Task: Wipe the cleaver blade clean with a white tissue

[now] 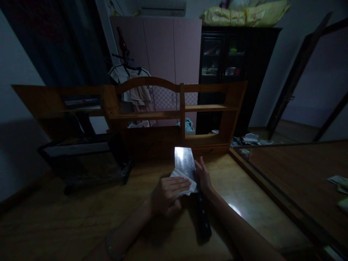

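Observation:
A cleaver (185, 161) with a broad shiny blade and a black riveted handle is held tilted above the wooden desk, handle toward me. My right hand (203, 177) supports it at the blade's right edge; some of its fingers are hidden behind the blade. A white cloth or tissue (192, 187) lies against the lower part of the blade. Pressing it there with fingers laid together is my left hand (170, 190). Neither hand is around the handle.
A wooden shelf unit (181, 116) rises at the back of the desk top (152, 232). To the left stands a dark monitor-like object (84, 159). Beyond are pink wardrobe doors (174, 50), a black cabinet (233, 72) and hanging clothes (136, 85).

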Demonstrator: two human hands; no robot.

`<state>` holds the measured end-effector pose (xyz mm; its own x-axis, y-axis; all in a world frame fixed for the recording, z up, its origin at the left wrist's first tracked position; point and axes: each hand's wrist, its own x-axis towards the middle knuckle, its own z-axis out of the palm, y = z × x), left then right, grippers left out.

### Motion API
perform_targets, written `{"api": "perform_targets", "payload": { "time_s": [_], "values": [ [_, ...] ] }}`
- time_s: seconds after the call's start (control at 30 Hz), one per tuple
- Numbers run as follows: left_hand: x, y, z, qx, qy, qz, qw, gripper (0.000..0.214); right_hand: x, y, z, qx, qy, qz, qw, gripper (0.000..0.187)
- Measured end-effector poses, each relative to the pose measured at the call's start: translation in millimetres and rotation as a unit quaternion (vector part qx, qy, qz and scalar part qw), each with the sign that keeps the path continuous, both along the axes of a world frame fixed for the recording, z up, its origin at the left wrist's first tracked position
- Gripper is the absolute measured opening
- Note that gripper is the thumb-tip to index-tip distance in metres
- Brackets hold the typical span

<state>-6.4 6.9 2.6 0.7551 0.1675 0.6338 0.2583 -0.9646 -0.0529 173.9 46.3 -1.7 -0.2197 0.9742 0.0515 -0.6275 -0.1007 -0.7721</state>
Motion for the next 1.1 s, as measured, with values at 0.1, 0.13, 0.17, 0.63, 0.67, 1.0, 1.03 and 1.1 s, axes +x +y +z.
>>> {"api": "perform_targets", "payload": {
  "time_s": [0.1, 0.13, 0.17, 0.63, 0.67, 1.0, 1.03, 1.1],
  "values": [
    [-8.7, -3.7, 5.8, 0.013, -0.049, 0.021, 0.998, 0.05, 0.1, -1.4, 2.7, 0.009, -0.016, -0.015, 1.0, 0.057],
    [-11.4, -4.9, 7.7, 0.017, -0.06, 0.032, 0.998, 0.048, 0.1, -1.6, 3.3, 0.01, -0.019, -0.017, 1.0, 0.057],
    [-13.8, -6.0, 9.4, 0.021, -0.066, 0.04, 0.997, 0.046, 0.2, -1.8, 3.8, 0.01, -0.02, -0.018, 1.0, 0.057],
    [4.2, -1.0, -0.6, -0.031, 0.023, 0.014, 0.999, 0.057, -4.0, -3.9, 4.1, -0.014, -0.004, -0.068, 0.998, 0.044],
    [6.6, -2.1, -0.2, -0.037, 0.034, 0.014, 0.999, 0.057, -4.3, -3.6, 3.8, -0.017, -0.005, -0.067, 0.998, 0.045],
    [11.4, -2.7, 3.3, -0.04, 0.046, -0.013, 0.998, 0.06, -1.4, 1.3, -3.1, -0.018, -0.044, -0.054, 0.997, 0.057],
    [10.3, -2.1, 3.1, -0.035, 0.044, -0.02, 0.998, 0.06, -1.1, 1.2, -3.5, -0.023, -0.047, -0.052, 0.997, 0.057],
    [8.0, -1.5, 3.3, -0.023, 0.039, -0.031, 0.999, 0.059, -0.6, 1.2, -3.7, -0.024, -0.039, -0.033, 0.998, 0.056]
  ]
}}
